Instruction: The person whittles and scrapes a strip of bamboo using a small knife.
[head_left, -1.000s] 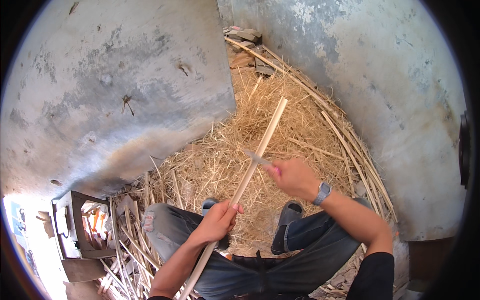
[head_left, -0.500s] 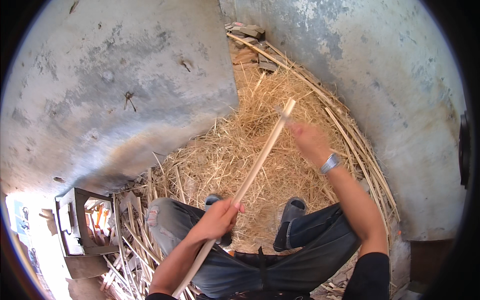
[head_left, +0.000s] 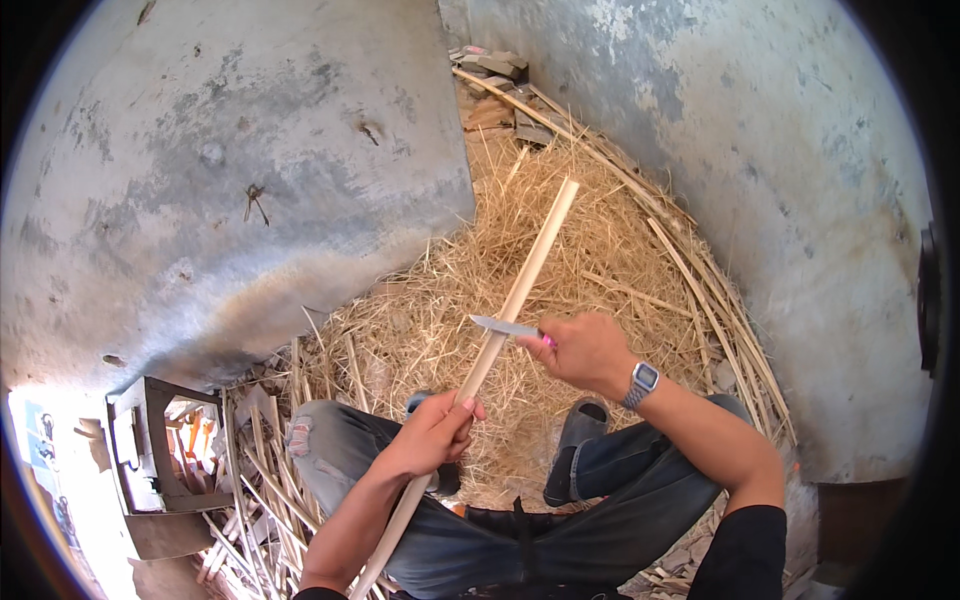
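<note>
A long pale strip of split bamboo or wood (head_left: pixel 535 255) slants from beside my left thigh up toward the shavings. My left hand (head_left: pixel 433 433) is wrapped round its middle, above my left knee. In my right hand (head_left: pixel 590 352) is a knife (head_left: pixel 503 326) with a pink-marked handle, its fingers closed round the grip. The blade points left and lies across the strip, a little beyond my left hand. A metal wristwatch (head_left: pixel 642 384) is on my right wrist.
Shavings (head_left: pixel 430 310) cover the floor before my sandalled feet. Long strips (head_left: pixel 715 290) lie along the right wall (head_left: pixel 800 200); more strips (head_left: pixel 265 480) are heaped at my left. A grey wall (head_left: pixel 300 150) rises ahead left, with a dark frame (head_left: pixel 185 500) below it. Rubble (head_left: pixel 490 68) sits in the far corner.
My right hand has come back from near the strip's far end toward my left hand, bringing the knife along. The strip's far end has shifted slightly up and left.
</note>
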